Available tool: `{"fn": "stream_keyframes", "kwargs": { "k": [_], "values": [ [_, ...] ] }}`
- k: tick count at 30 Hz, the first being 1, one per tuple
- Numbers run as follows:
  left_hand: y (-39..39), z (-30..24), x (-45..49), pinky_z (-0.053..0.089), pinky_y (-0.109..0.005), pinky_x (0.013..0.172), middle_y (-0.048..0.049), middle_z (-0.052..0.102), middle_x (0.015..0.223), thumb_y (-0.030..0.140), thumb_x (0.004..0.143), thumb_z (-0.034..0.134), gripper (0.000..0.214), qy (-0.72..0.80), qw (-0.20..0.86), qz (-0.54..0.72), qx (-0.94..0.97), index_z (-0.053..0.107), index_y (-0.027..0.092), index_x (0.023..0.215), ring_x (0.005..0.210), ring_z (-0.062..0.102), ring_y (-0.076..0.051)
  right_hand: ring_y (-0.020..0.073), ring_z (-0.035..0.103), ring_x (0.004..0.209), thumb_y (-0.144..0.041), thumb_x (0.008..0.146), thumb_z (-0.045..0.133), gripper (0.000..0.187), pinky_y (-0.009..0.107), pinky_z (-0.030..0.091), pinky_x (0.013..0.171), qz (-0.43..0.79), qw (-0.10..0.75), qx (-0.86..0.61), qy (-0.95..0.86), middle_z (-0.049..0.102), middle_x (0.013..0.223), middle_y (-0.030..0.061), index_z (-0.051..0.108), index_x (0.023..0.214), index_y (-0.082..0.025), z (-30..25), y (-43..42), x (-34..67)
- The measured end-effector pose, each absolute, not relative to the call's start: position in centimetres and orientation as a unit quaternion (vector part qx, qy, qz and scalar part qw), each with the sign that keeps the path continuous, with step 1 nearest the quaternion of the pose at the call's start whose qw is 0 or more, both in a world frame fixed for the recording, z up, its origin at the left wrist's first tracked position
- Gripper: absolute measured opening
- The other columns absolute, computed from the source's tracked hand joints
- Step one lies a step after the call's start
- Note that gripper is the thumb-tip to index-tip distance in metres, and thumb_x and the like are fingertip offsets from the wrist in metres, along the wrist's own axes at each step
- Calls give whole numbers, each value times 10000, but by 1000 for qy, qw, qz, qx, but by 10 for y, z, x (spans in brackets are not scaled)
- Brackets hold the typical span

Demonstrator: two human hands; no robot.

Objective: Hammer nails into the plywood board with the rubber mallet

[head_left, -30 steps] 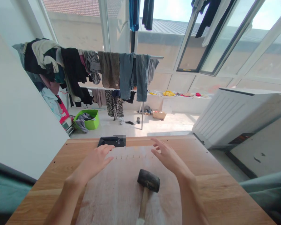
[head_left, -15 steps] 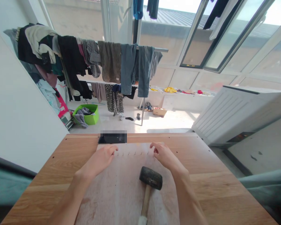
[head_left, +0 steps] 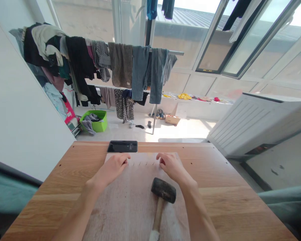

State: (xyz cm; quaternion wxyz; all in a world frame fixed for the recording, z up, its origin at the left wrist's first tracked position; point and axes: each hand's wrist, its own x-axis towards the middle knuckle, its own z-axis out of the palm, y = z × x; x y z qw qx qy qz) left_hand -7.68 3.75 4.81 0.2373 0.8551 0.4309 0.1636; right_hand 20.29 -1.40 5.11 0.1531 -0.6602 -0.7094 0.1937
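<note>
Your left hand (head_left: 117, 164) and right hand (head_left: 171, 164) flank a row of thin, dark nails (head_left: 146, 164), each hand loosely curled with bent fingertips partly out of sight; whether either pinches an end nail cannot be told. The nails stand spaced in a line near the far edge of the pale, streaked board (head_left: 120, 207), some leaning slightly, while the black-headed, wooden-handled mallet (head_left: 163, 190) lies on the board nearer you. Your forearms (head_left: 84, 204) extend forward over the brown wooden table (head_left: 235, 204), converging on either side of the mallet, backs of the hands uppermost.
</note>
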Motion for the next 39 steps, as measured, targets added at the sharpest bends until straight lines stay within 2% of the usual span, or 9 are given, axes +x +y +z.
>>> {"fn": "stream_keyframes", "kwargs": {
  "k": [4, 8, 13, 20, 31, 39],
  "values": [
    [38, 42, -74, 473, -285, 878, -25, 728, 951, 63, 866, 534, 283, 419, 243, 169, 859, 664, 200, 1077, 899, 687, -196, 182, 620, 790, -43, 779, 527, 263, 254, 388, 730, 187, 156, -662, -709, 712, 825, 48, 712, 885, -195, 54, -14, 201],
    [36, 43, -71, 482, -294, 872, -35, 735, 975, 79, 877, 544, 255, 414, 256, 179, 855, 668, 195, 1066, 905, 686, -198, 183, 633, 835, -76, 830, 535, 239, 259, 394, 769, 180, 170, -656, -713, 730, 882, 47, 708, 935, -202, 63, -17, 194],
    [34, 44, -65, 491, -304, 850, -39, 729, 946, 125, 896, 570, 213, 409, 250, 204, 854, 662, 191, 1076, 890, 685, -202, 174, 638, 823, -64, 847, 523, 258, 246, 407, 742, 189, 168, -641, -725, 729, 885, 45, 710, 966, -196, 69, -20, 179],
    [33, 34, -56, 493, -291, 871, -42, 730, 997, 90, 889, 544, 199, 387, 254, 211, 861, 662, 199, 1006, 935, 684, -196, 182, 627, 805, -80, 879, 546, 204, 258, 401, 733, 177, 165, -637, -732, 700, 844, 54, 709, 814, -184, 73, -20, 171],
    [31, 35, -53, 517, -298, 868, -39, 754, 988, 83, 866, 552, 218, 388, 279, 232, 847, 691, 199, 986, 931, 699, -199, 174, 629, 806, -74, 902, 574, 168, 253, 421, 739, 182, 197, -617, -740, 696, 862, 52, 685, 832, -179, 63, -16, 156],
    [26, 36, -43, 530, -302, 838, -33, 749, 954, 148, 871, 592, 150, 398, 291, 307, 814, 687, 199, 976, 863, 697, -190, 186, 640, 832, -93, 910, 592, 146, 259, 422, 751, 182, 187, -628, -733, 707, 889, 66, 707, 869, -172, 60, -15, 153]
  ]
}}
